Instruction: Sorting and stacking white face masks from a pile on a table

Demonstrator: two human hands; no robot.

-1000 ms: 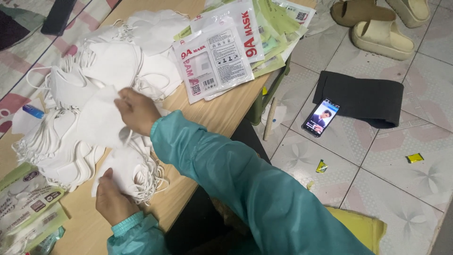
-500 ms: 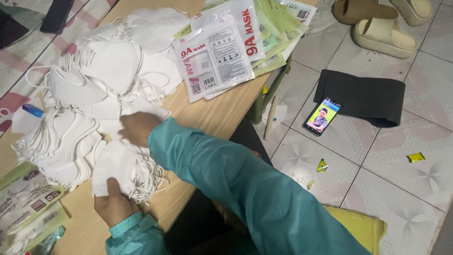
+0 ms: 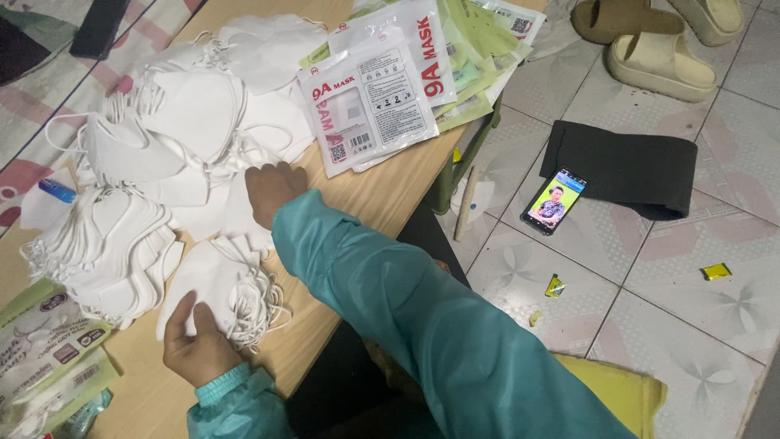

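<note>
Under your left hand [image 3: 197, 351] lies the small stack of folded white fabric face masks [image 3: 215, 286], near the worktop's front edge, its thin white ear loops [image 3: 258, 309] spilling toward that edge. Your left fingers lie flat and spread on the stack's near corner, pressing, not gripping. Your right hand [image 3: 275, 190], in the long teal sleeve [image 3: 422, 317], rests palm down a little further in, fingers loosely curled on the rim of the loose heap of white masks [image 3: 191, 122] that fills the middle of the wooden worktop [image 3: 357, 203]; I cannot tell whether it has pinched one.

A second, neater fanned stack of masks [image 3: 110, 248] sits toward the left edge, touching the small stack. Printed clear-and-white mask pouches [image 3: 370, 102] lie by the right edge, over green ones. Off the worktop, on the tiled floor, are a lit phone [image 3: 556, 201] against a black cloth [image 3: 621, 167], and tan sandals [image 3: 658, 61].

The likely trouble is the loops: they are tangled, so lifting one mask may drag neighbours along or pull the stack over the front edge. Your sleeve could also sweep pouches off the right edge.

Compared with half a second ago, your right hand has moved further in toward the heap, and your left hand has slid from the stack's side onto its top.
</note>
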